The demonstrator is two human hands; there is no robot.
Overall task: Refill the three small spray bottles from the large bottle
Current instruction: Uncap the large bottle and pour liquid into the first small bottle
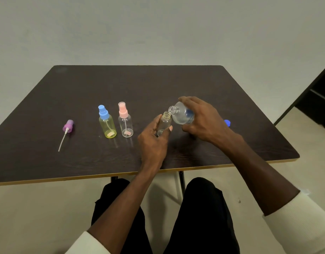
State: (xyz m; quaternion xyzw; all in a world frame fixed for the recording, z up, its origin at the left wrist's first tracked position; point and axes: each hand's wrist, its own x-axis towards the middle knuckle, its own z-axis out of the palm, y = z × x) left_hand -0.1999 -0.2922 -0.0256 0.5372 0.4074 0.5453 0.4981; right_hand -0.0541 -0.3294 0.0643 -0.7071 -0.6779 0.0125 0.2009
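Note:
My left hand (154, 138) grips a small clear spray bottle (165, 124) with no top, upright on the dark table (84, 158). My right hand (202, 120) holds the large clear bottle (181, 114) tilted, its open mouth right beside the small bottle's neck. To the left stand a yellow spray bottle with a blue top (107, 122) and a clear one with a pink top (125, 121), both capped. A purple spray top with its white tube (66, 132) lies at the far left.
A blue cap (227, 123) lies on the table to the right of my right hand. The table's front edge runs close to my knees. A dark doorway or piece of furniture (315, 103) stands at the right.

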